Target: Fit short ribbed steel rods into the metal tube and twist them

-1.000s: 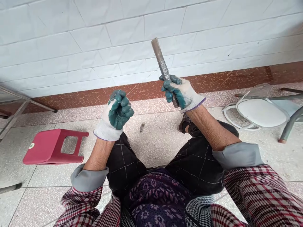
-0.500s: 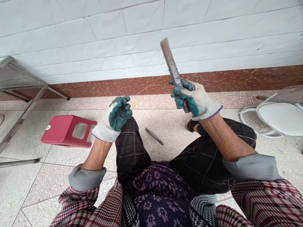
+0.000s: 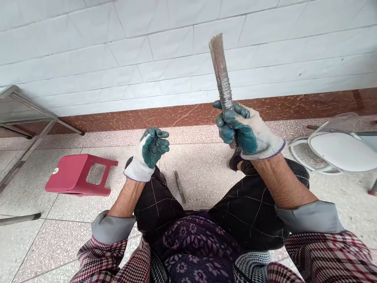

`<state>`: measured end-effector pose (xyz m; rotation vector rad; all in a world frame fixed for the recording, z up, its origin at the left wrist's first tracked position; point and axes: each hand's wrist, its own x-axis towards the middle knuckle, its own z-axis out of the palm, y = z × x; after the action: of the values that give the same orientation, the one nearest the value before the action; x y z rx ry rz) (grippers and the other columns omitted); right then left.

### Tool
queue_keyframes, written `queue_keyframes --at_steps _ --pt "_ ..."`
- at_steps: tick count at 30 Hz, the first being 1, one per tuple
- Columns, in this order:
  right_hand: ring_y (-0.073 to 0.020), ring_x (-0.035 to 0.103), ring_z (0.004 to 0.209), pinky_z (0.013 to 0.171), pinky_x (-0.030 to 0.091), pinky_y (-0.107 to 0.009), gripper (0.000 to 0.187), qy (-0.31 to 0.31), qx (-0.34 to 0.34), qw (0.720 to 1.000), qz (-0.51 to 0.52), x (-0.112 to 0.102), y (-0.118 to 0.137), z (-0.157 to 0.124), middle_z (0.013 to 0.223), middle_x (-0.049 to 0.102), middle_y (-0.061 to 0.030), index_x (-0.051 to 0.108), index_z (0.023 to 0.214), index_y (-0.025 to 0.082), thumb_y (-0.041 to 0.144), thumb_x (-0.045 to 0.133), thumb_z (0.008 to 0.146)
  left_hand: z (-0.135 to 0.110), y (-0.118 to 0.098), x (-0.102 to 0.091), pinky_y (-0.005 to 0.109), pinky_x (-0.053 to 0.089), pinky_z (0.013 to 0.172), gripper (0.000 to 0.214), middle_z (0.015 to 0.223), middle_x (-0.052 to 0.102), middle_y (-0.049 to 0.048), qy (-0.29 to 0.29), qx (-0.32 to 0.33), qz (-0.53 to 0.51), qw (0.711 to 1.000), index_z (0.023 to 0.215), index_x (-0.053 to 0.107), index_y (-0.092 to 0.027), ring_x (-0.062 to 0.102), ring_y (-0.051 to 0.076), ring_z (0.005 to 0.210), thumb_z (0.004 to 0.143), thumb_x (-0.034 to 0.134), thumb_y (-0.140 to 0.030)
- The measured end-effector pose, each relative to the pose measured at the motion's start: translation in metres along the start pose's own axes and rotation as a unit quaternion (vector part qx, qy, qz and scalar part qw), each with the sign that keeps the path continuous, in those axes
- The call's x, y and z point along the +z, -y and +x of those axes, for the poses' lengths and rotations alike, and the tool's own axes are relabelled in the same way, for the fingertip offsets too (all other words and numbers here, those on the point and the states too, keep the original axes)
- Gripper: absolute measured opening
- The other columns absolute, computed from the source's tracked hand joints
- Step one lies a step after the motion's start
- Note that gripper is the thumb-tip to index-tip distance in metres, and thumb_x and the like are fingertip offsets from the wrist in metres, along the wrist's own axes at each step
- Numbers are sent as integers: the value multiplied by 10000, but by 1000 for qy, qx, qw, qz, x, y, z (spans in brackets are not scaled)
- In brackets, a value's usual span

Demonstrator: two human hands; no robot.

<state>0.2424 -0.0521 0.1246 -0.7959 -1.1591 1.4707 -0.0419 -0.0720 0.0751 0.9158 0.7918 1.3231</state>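
My right hand (image 3: 246,131), in a white glove with a green coated palm, is closed around a brown stick (image 3: 218,55) held up before the wall. Thin metal wire (image 3: 225,90) is wound in many turns around the stick's middle. My left hand (image 3: 154,149), gloved the same way, is raised over my left knee with its fingers curled in; whatever they hold is hidden or too thin to make out. Lower down between my knees is a short thin rod (image 3: 180,186), its surface ridged; I cannot tell whether it lies on the floor or hangs above it.
A red plastic stool (image 3: 78,175) lies on its side at the left. Beyond it stands a metal frame (image 3: 44,133). At the right is a chair with a white round seat (image 3: 341,151). A white tiled wall (image 3: 132,59) with a brown-red base strip (image 3: 123,121) runs ahead.
The wire-wound stick has turned more upright in my right hand. My left hand has shifted slightly right and down in view. The short rod has moved left and down and points more steeply.
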Motion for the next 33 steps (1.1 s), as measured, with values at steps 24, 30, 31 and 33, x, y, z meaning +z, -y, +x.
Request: queue_keyframes --at_steps 24,30,31,33 --pt "-111 408 452 353 384 -293 293 -77 -70 973 -204 -30 10 58 682 615 3 688 1003 246 291 781 729 -28 30 10 167 383 394 115 650 659 16 42 -170 328 928 804 740 -169 508 83 465 701 734 -218" --pt "-110 456 493 397 378 -256 154 43 -54 917 -392 -14 24 41 634 561 23 706 938 243 218 732 788 0 46 13 187 472 461 781 1374 624 171 114 -174 301 931 1403 593 -238 619 79 607 655 807 -163" --pt "-114 460 503 415 375 -262 168 50 -50 909 -411 -11 28 39 629 559 25 716 951 244 211 728 786 7 44 20 190 451 427 825 1427 586 188 101 -158 319 929 1451 547 -241 585 58 551 669 803 -171" --pt "-129 497 557 474 397 -277 217 59 -54 895 -439 -7 33 36 666 593 20 737 989 240 204 724 775 20 38 36 192 455 427 843 1503 527 197 95 -109 315 938 1502 492 -247 584 49 549 716 790 -188"
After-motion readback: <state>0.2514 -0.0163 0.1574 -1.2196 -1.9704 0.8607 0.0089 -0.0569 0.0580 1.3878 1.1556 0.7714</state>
